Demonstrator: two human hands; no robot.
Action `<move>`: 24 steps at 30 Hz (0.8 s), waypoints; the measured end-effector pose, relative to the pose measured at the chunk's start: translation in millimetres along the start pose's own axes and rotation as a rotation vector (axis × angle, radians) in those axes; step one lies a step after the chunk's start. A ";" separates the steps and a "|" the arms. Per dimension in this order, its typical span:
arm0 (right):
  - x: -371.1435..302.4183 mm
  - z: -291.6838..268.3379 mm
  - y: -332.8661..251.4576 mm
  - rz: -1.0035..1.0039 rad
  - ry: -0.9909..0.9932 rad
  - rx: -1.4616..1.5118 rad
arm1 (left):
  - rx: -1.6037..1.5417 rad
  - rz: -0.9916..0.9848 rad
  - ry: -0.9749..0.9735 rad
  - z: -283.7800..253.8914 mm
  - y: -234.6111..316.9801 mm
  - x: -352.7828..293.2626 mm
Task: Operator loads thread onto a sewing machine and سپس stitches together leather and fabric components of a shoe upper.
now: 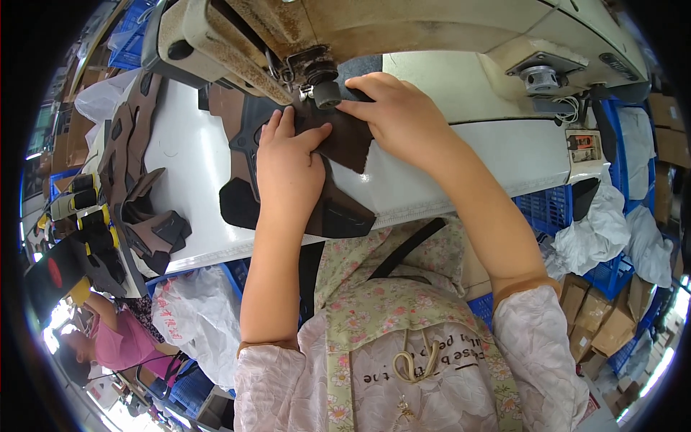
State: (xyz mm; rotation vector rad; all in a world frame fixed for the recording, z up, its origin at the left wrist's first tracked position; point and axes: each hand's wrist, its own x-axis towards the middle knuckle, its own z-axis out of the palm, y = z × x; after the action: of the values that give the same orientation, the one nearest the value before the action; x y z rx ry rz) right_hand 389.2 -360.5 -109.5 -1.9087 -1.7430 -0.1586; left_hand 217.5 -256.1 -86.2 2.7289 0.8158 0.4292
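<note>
My left hand [289, 164] lies flat on a brown and black shoe upper [345, 209], its fingers stretched forward and thumb out to the side. My right hand [403, 115] rests at the right edge of a dark brown piece [345, 140] joined to or lying over the upper; I cannot tell which. Its thumb and forefinger are apart, with their tips close to the roller foot [327, 94] of a sewing machine [425, 29]. The brown piece passes beneath this roller. The needle's point is hidden.
On the left of the white table [187, 151] lies a pile of brown and black cut pieces [137, 158]. A white plastic bag [198, 309] hangs below the front edge. Blue crates [547, 209] and cardboard boxes [594, 317] stand at right. Another person [126, 335] sits at lower left.
</note>
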 end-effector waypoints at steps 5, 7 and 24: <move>0.5 1.8 0.7 -0.012 0.014 0.002 | -0.011 0.008 0.031 1.9 -1.2 -1.5; -0.8 1.5 1.5 -0.021 0.018 0.002 | -0.022 -0.005 0.005 0.1 0.0 0.2; -2.0 2.2 -0.5 -0.020 0.021 -0.011 | -0.056 -0.005 0.004 2.3 -3.2 1.7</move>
State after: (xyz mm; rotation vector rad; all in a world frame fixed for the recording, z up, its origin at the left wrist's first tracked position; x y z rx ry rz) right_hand 387.8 -361.2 -112.0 -1.8907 -1.7514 -0.1955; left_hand 218.1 -252.9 -89.0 2.6752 0.7990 0.4500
